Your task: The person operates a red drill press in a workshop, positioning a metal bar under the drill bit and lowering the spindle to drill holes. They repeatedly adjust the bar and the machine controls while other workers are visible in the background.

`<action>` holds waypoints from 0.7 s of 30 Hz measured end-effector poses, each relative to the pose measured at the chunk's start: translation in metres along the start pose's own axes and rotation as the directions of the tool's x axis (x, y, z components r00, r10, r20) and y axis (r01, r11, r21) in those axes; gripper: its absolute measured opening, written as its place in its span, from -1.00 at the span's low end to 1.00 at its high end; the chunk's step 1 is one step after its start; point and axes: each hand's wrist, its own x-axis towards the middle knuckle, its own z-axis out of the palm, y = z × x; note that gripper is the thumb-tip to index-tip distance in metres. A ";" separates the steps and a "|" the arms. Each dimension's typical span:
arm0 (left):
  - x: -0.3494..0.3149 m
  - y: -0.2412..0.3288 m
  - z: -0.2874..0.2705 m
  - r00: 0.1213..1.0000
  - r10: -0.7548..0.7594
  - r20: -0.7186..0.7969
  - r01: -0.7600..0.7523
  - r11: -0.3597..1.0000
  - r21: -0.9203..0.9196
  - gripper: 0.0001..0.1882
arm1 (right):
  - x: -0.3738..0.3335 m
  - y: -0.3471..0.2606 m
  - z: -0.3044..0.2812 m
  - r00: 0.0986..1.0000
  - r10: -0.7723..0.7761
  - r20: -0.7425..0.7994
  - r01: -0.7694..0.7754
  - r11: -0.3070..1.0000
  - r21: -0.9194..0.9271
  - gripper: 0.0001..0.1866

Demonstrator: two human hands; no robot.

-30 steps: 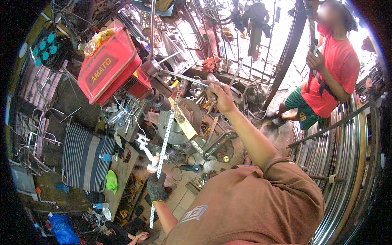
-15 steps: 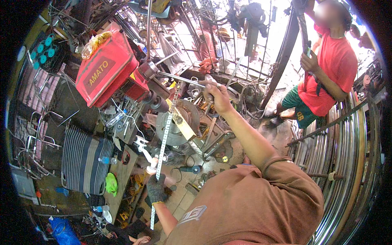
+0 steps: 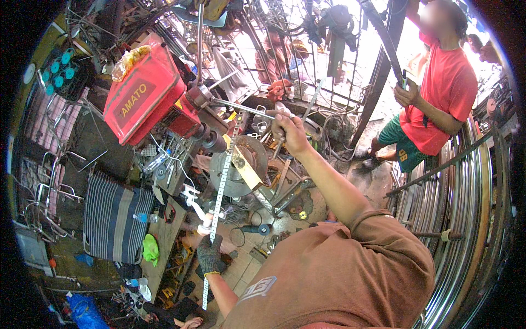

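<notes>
My left hand [image 3: 209, 255], in a dark grey knit glove, is closed around a long, pale metal strip [image 3: 221, 183] with a row of holes or marks. The strip runs up past the drill chuck [image 3: 212, 139] over the round table [image 3: 256, 151] of a red drill press [image 3: 147, 96]. My bare right hand [image 3: 291, 133] grips the end of a feed lever [image 3: 241, 106] on the press. Beside the strip, a flat yellowish piece [image 3: 247, 169] lies across the round table. The drill bit's tip cannot be made out.
At the right stands a person in a red shirt [image 3: 449, 82], holding a long dark bar [image 3: 383, 41]. Long metal tubes [image 3: 438, 230] fill the right side. A striped folding chair [image 3: 118, 216] and a wooden bench [image 3: 167, 241] are at left. An angle grinder [image 3: 262, 229] lies on the floor.
The long bar held by the person in red has tilted further left, and that person's hand has shifted left and down. Both my hands keep their grips nearly in place.
</notes>
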 end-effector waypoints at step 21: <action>0.000 0.000 0.004 0.999 -0.018 0.029 0.017 1.000 0.025 -0.69 | -0.002 0.004 -0.001 1.000 0.000 -0.018 0.000 1.000 0.027 -0.65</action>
